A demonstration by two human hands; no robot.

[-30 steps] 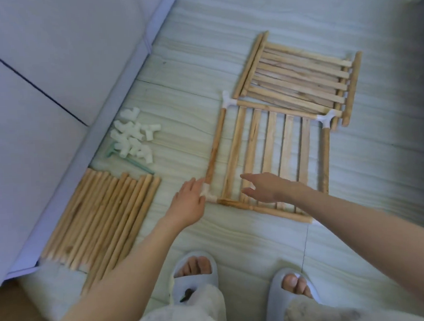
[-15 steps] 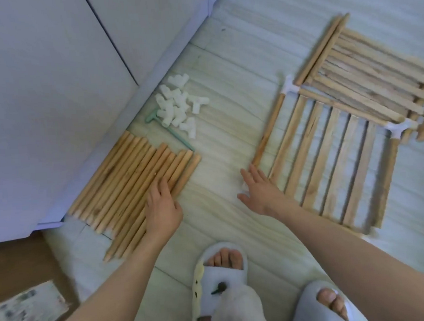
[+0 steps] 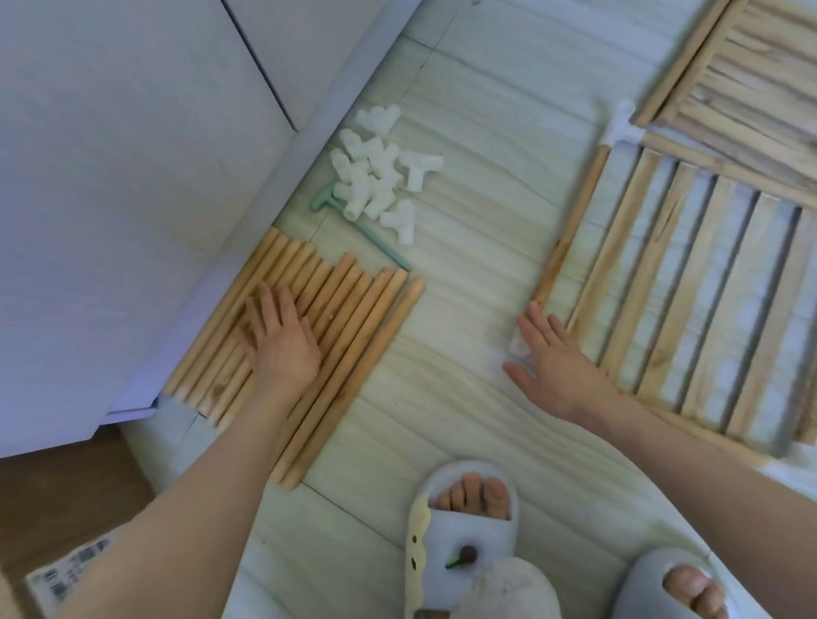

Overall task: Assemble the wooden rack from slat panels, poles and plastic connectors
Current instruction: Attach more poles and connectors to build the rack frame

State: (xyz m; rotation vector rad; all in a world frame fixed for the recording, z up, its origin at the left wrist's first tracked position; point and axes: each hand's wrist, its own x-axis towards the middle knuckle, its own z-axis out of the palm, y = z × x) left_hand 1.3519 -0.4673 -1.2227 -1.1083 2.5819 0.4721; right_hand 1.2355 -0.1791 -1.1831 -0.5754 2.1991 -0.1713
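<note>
Moved further onto the poles [image 3: 302, 345], the left hand [image 3: 281, 344] lies flat; one must be gripped next. The right hand [image 3: 553, 367] rests open beside the panel [image 3: 715, 297].

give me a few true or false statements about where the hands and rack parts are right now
1. The left hand rests flat on the row of loose poles. True.
2. The right hand holds a white connector off the floor. False: its fingers are straight, beside the slat panel.
3. The pile of white connectors lies beyond the poles, near the wall. True.
4. A green tool lies on the slat panel. False: it lies by the connector pile.
</note>
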